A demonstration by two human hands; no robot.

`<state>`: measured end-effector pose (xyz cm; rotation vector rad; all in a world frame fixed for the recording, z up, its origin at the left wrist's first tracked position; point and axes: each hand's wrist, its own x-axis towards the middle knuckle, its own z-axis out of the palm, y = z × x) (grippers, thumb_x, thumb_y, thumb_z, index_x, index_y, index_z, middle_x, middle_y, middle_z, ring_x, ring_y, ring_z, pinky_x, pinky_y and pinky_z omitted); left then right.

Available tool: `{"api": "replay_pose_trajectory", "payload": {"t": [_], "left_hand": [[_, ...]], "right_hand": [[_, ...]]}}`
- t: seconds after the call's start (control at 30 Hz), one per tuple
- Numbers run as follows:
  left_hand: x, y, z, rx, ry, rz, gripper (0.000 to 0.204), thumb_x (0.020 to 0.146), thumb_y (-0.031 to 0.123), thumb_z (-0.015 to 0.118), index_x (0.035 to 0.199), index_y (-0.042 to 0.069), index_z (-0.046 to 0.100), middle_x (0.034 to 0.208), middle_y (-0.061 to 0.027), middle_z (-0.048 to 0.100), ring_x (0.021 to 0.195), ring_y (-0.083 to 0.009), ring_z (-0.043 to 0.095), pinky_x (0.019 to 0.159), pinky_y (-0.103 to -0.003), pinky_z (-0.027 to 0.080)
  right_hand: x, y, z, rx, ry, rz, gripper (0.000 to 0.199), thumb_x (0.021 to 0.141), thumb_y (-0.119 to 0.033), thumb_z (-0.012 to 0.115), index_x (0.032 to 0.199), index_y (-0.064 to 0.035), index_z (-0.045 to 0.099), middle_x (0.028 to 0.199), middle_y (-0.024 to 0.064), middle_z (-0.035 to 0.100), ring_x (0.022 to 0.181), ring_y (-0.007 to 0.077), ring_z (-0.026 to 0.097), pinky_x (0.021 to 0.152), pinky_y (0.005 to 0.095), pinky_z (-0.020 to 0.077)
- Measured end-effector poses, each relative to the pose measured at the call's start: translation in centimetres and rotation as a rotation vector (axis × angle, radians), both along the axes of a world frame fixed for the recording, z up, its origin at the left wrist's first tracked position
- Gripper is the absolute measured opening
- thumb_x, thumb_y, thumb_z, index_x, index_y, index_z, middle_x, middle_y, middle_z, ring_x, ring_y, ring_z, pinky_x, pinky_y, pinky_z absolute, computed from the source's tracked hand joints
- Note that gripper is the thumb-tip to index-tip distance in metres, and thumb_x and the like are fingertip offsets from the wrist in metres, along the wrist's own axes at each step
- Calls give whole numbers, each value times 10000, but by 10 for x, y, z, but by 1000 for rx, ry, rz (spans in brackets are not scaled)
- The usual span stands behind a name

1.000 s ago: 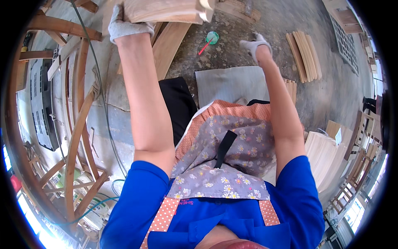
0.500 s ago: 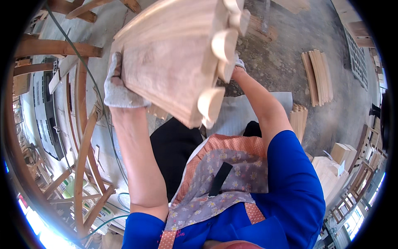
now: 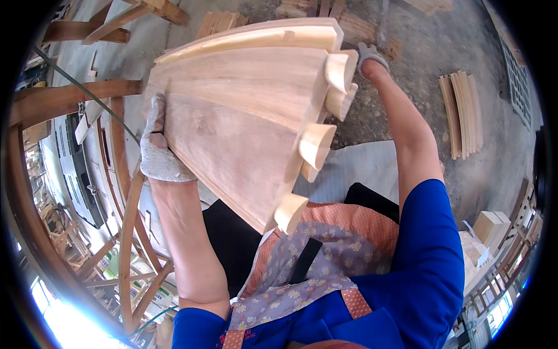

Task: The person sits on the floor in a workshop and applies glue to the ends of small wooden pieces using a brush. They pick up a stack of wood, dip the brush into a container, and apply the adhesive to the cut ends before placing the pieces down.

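A large pale wooden panel piece (image 3: 232, 113) is held up in front of me, tilted. Its face is built of tapering boards, and several rounded wooden blocks (image 3: 317, 145) stick out along its right edge. My left hand (image 3: 163, 152), in a greyish-white work glove, grips the left edge; the thumb lies on the face and the other fingers are hidden behind. Beyond the right edge, my gloved right hand (image 3: 371, 60) is apart from the piece, fingers stretched out over the floor and seemingly holding nothing.
Brown timber frames (image 3: 125, 232) stand close on my left, crossed by a green hose (image 3: 87, 87). Curved wooden slats (image 3: 460, 115) lie on the floor to the right. A grey sheet (image 3: 366, 168) is spread before my knees. Pale wood blocks (image 3: 491, 225) are stacked near my right elbow.
My right hand has come out from behind the wooden piece and moved away to the far right. The piece has come lower and turned, showing its far edge, still in my left hand.
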<state>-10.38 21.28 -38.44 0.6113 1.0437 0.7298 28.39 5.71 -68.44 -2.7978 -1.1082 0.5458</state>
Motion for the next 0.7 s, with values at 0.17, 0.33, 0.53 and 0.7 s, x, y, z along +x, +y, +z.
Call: {"api": "replay_pose_trajectory", "payload": {"t": [0.17,0.33,0.53,0.7], "left_hand": [[9,-1,4,56,-42,-60,348,898,217,506,1196,37,492,1098,-137,590,969,-254,594,791,-387,533],[10,6,-1,82,9,149,329,898,198,499,1179,29,515,1131,-128,576,1015,-243,571,851,-375,499],[-13,26,-9,-39,21,59,288,890,214,525,1126,51,555,1083,-105,612,989,-229,592,823,-379,510],[-14,5,-8,11,-235,6,253,877,181,536,1074,24,567,1047,-98,622,939,-221,615,796,-350,541]], "right_hand": [[10,-29,-18,46,-94,-143,514,782,-246,571,1246,-103,404,1205,235,475,1092,386,504,877,442,431],[25,-82,-20,-513,-10,430,230,767,-169,525,923,-98,678,992,122,642,952,345,585,733,456,471],[-207,-77,39,-474,361,513,613,709,-240,676,1268,-149,445,1327,110,432,1143,289,485,914,398,440],[-266,-77,47,-523,110,415,414,788,-168,561,1195,-127,494,1246,130,472,1126,279,493,901,382,452]]}}
